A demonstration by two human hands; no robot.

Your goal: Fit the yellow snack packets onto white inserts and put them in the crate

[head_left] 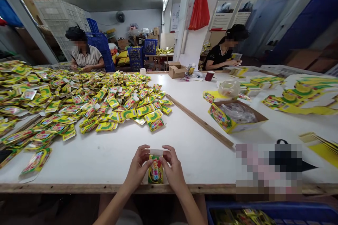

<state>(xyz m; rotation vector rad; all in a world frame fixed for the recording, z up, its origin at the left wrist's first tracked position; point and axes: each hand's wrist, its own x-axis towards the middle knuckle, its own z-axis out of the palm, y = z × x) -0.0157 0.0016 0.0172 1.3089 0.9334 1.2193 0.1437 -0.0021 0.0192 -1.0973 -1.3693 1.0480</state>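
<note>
Yellow packet [155, 171] in hands [140, 164], packet-laden crate [295, 213].

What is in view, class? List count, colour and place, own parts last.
Held box: 1, yellow-green, bottom centre
Loose boxes: uncountable, yellow-green, left
Table: 1, white, centre
Wooden strip: 1, brown, mid-table
Display box: 1, yellow-green, right
Printed sheets: uncounted, yellow-green, far right
Cardboard box: 1, brown, far side
Cups: 2, white and red, far side
Near crate: 1, blue, lower right
Hanging bag: 1, red, pillar
Workers: 2, striped and black tops, opposite
Fan: 1, dark, back wall
Stacked crates: several, white and blue, rear
Blurred patch: unidentifiable, right
Left grip: 1, bare, on held box
Right grip: 1, bare, on held box
</note>
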